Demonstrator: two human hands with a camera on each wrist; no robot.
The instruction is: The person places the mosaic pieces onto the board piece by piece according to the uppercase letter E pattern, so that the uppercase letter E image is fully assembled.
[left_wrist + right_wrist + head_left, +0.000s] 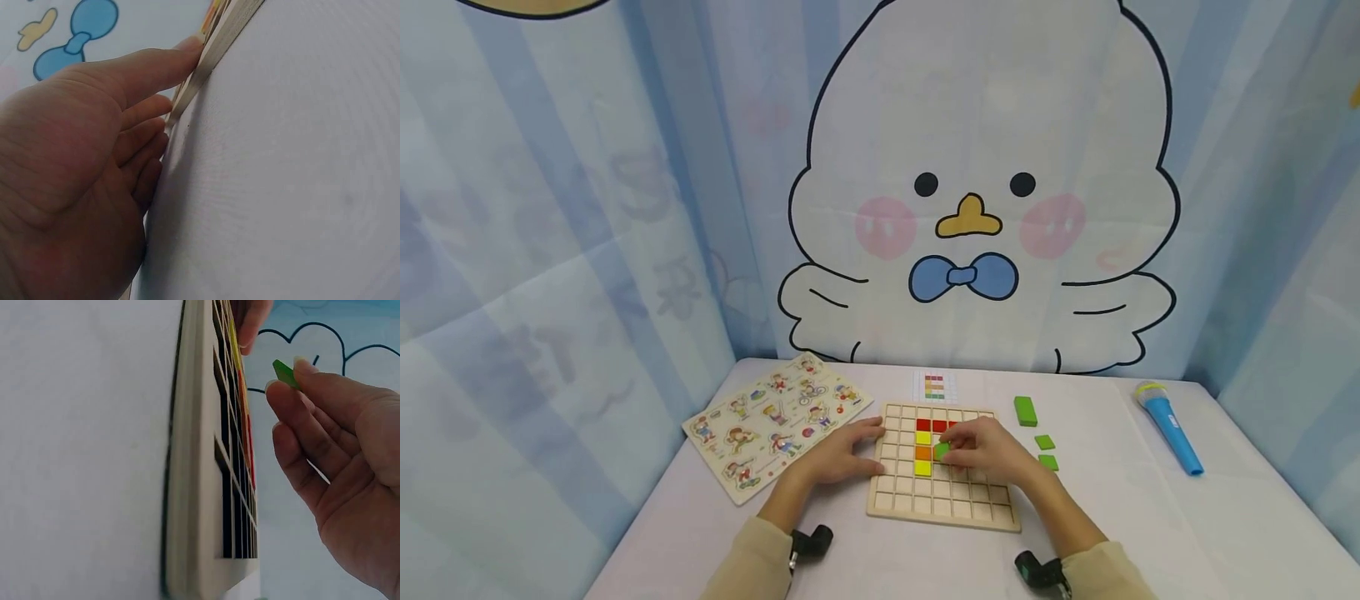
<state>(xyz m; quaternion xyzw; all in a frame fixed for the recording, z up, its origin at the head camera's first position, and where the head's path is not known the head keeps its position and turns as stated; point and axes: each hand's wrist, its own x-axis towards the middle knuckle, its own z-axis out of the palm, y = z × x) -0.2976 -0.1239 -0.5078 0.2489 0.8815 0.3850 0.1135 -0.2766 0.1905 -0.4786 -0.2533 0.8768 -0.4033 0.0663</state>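
A wooden grid board (943, 520) lies flat on the table, bearing a row of red tiles (923, 425) and, below it, a yellow tile (922, 468) and other yellow and orange tiles. My left hand (844, 454) rests at the board's left edge, its thumb and fingers touching the side with the fingers extended. Over the board, my right hand (988, 450) pinches a green tile (285, 373) between thumb and index finger. In the right wrist view that tile is tilted and apart from the board. The right hand hides part of the grid in the head view.
Right of the board lie a green block (1025, 411) and two loose green tiles (1045, 442). A small pattern card (935, 386) is behind the board. To the left lies a picture board (778, 425); at the far right, a blue toy microphone (1176, 433).
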